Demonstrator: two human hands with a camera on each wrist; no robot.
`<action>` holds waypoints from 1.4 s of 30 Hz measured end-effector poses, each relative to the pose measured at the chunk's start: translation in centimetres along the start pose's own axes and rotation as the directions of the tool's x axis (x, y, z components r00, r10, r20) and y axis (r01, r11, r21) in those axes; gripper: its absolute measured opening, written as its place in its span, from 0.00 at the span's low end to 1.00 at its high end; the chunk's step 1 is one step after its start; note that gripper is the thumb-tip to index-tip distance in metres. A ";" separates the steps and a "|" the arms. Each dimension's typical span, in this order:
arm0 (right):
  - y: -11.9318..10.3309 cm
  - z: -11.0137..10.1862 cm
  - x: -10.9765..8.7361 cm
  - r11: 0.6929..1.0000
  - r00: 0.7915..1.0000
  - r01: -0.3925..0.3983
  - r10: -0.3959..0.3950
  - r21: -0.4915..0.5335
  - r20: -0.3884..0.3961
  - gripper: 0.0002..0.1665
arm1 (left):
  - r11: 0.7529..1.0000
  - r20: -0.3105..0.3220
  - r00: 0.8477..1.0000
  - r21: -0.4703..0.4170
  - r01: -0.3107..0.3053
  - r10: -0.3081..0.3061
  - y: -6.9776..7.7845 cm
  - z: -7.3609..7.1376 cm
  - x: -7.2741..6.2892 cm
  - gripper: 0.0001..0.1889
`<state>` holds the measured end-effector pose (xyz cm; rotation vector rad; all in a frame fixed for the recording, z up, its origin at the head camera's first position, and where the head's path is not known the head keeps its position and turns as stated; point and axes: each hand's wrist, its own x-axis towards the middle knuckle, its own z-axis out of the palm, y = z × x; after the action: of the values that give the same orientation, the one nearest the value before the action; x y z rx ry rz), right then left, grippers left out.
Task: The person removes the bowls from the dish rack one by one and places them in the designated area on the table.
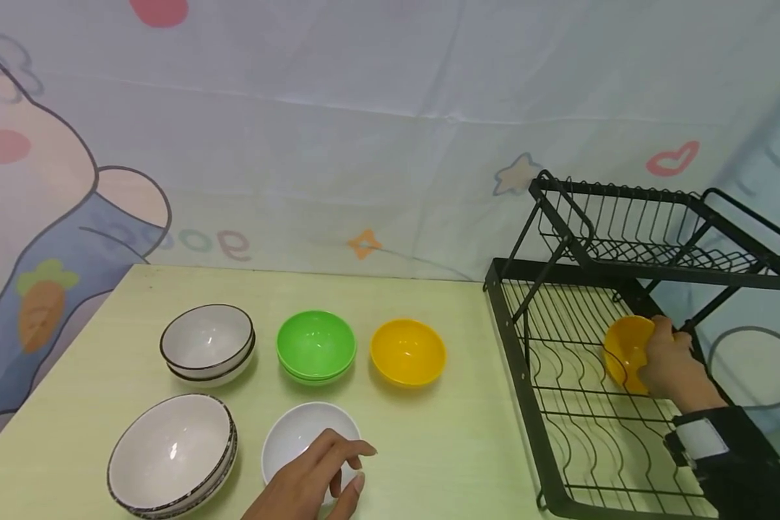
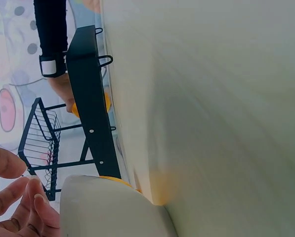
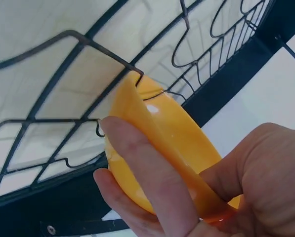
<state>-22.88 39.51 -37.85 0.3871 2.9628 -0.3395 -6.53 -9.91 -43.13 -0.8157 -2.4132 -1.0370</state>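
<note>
In the head view my right hand (image 1: 676, 365) grips a yellow bowl (image 1: 624, 354) at the far side of the black dish rack (image 1: 539, 426). The right wrist view shows the thumb inside the bowl (image 3: 174, 133) and the fingers along its outside, with its rim tilted up among the rack wires (image 3: 83, 39). My left hand (image 1: 315, 473) hovers over a small white bowl (image 1: 305, 426) at the table's front, fingers loosely bent and holding nothing. That white bowl (image 2: 112, 207) also stands beside the left hand (image 2: 21, 197) in the left wrist view.
Another yellow bowl (image 1: 408, 352) and stacked green bowls (image 1: 316, 347) sit mid-table. To the left are two stacks of white bowls, dark-rimmed bowls (image 1: 208, 339) behind and speckled-rimmed bowls (image 1: 172, 455) in front. The rack's raised upper tier (image 1: 663, 231) overhangs its back part.
</note>
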 end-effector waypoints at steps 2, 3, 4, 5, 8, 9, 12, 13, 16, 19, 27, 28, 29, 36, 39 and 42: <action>0.1 -0.1 -0.2 1.000 1.000 0.017 -0.017 -0.004 -0.012 0.53 | 1.000 0.003 1.000 -0.005 -0.001 0.001 0.0 0.0 0.0 0.15; 0.2 -0.1 -0.3 1.000 0.999 0.023 -0.023 -0.001 -0.023 0.52 | 1.000 0.005 1.000 -0.005 -0.001 0.001 -0.1 -0.1 -0.1 0.15; 0.3 -0.1 -0.4 1.000 0.999 0.030 -0.030 0.004 -0.033 0.53 | 1.000 0.006 1.000 -0.006 0.000 0.000 -0.1 -0.1 -0.1 0.15; 0.4 -0.2 -0.5 0.999 0.999 0.034 -0.034 0.007 -0.037 0.53 | 1.000 0.006 1.000 -0.007 -0.003 0.004 -0.1 -0.1 -0.1 0.15; 0.7 -0.1 -0.8 0.999 0.996 0.035 -0.032 0.031 -0.085 0.54 | 1.000 0.008 1.000 -0.007 -0.009 0.009 -0.1 0.0 -0.1 0.15; 0.8 -0.1 -0.9 0.999 0.994 0.036 -0.032 0.041 -0.105 0.54 | 1.000 0.009 1.000 -0.007 -0.010 0.010 -0.1 0.0 -0.1 0.15; 1.1 -0.2 -1.0 0.997 0.985 0.056 -0.045 0.059 -0.166 0.54 | 1.000 0.015 1.000 -0.015 -0.010 0.011 -0.1 0.0 -0.1 0.15; 1.2 -0.3 -1.1 0.996 0.981 0.066 -0.053 0.060 -0.188 0.53 | 1.000 0.017 1.000 -0.018 -0.009 0.010 -0.1 0.0 -0.1 0.15; 1.2 -0.7 -1.5 0.993 0.968 0.105 -0.090 0.052 -0.235 0.51 | 1.000 0.019 1.000 -0.028 -0.012 0.012 -0.2 -0.1 0.0 0.15; 0.7 -1.2 -2.3 0.990 0.959 0.135 -0.119 0.045 -0.259 0.51 | 0.999 0.025 1.000 -0.036 -0.011 0.012 -0.2 -0.1 0.1 0.16; -1.3 -1.5 -4.4 0.980 0.952 0.174 -0.143 0.096 -0.271 0.53 | 0.999 0.043 0.999 -0.045 -0.013 0.015 -0.2 -0.3 0.1 0.15; -1.5 -1.6 -4.6 0.979 0.954 0.174 -0.141 0.104 -0.265 0.53 | 0.999 0.045 0.999 -0.047 -0.015 0.017 -0.2 -0.3 0.1 0.15; -1.8 -1.6 -4.9 0.978 0.954 0.179 -0.145 0.110 -0.261 0.54 | 0.999 0.047 0.999 -0.049 -0.016 0.019 -0.2 -0.4 0.1 0.15; -3.2 -1.9 -6.0 0.967 0.948 0.223 -0.186 0.122 -0.259 0.57 | 0.998 0.051 0.998 -0.052 -0.023 0.026 -0.3 -0.2 0.2 0.15; -3.7 -2.0 -6.6 0.964 0.946 0.240 -0.205 0.117 -0.251 0.59 | 0.998 0.053 0.998 -0.054 -0.022 0.025 -0.2 -0.3 0.1 0.15; -4.3 -2.0 -7.3 0.957 0.941 0.267 -0.234 0.110 -0.245 0.59 | 0.998 0.056 0.998 -0.056 -0.013 0.016 -0.1 -0.3 0.1 0.15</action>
<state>-17.25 34.19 -33.87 0.0611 3.2329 -0.5740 -6.64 -10.18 -42.97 -0.8909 -2.4310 -1.0940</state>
